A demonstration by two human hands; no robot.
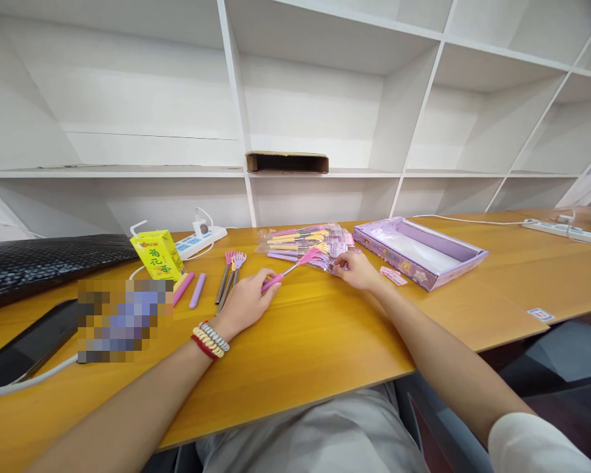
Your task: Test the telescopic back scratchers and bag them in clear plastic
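Note:
My left hand (246, 299) is closed round the handle of a pink back scratcher (289, 268) with a metal rod and a claw-shaped head. That head points up and right, over a heap of plastic-wrapped back scratchers (300, 240) in pink, yellow and purple. At the heap's right edge, my right hand (355, 269) pinches what looks like clear plastic wrapping. Left of my left hand lie loose scratcher heads on rods (234, 263), pink and purple. Beside them are a purple handle (197, 291) and a pink handle (183, 289).
A purple open box (423, 279) stands at right, with a pink card (393, 275) beside it. At left are a yellow drink carton (158, 255), a power strip (201, 243), a black phone-like slab (29, 341) and a pixelated patch. White shelves (315, 98) rise behind.

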